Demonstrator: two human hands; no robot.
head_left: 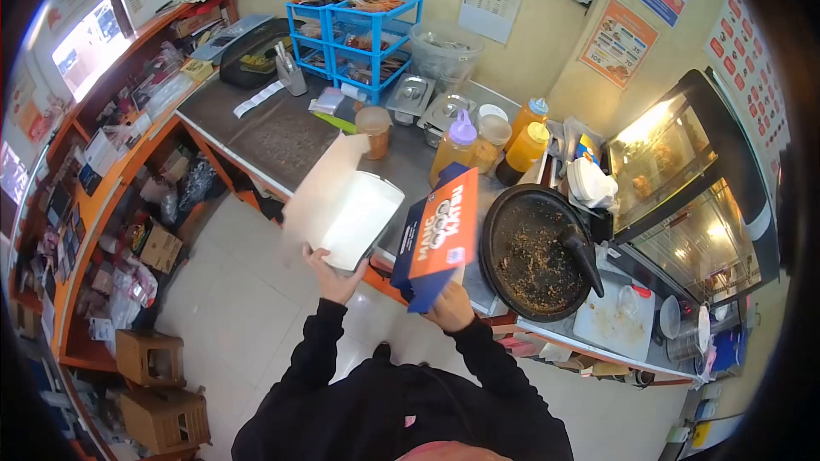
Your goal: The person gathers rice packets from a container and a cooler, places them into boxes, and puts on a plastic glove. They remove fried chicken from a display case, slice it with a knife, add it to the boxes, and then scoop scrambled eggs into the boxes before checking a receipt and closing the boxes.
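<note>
My left hand [335,277] grips the lower edge of an open paper box [363,218] with a white inside. A brownish sheet [320,188], blurred at its left side, stands beside the white inside; whether it is the box's lid I cannot tell. My right hand [450,306] holds a blue and orange printed carton [440,230] by its lower end, tilted over the counter's front edge. The carton is just left of a black stone mortar [536,252] with brown crumbs and a dark pestle [583,260] in it.
Sauce bottles [457,141] and a brown tub [373,130] stand on the counter [278,141]. A blue rack [354,38] is behind. At the right are a cutting board [611,316] and a lit display case [683,196]; stools [162,414] stand lower left.
</note>
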